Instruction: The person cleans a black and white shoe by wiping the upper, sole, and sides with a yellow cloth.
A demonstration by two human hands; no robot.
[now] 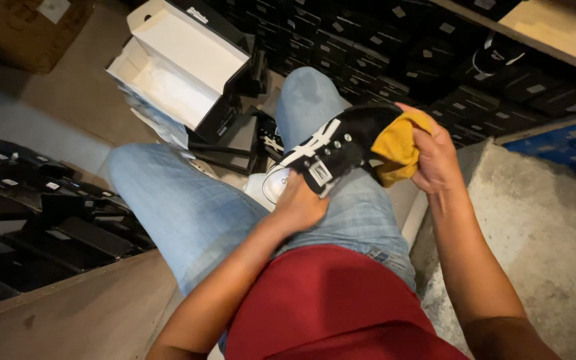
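A black sneaker with white stripes and a white sole lies across my right thigh, over light blue jeans. My left hand grips it from underneath near the toe. At the heel end, my right hand presses a bunched yellow cloth against the shoe. Both forearms reach in from the bottom of the view, over a red shirt.
An open white shoebox with a black lid sits on the floor ahead of my knees, with paper beside it. Stacks of black shoeboxes fill shelves ahead and at left. A concrete ledge is at my right.
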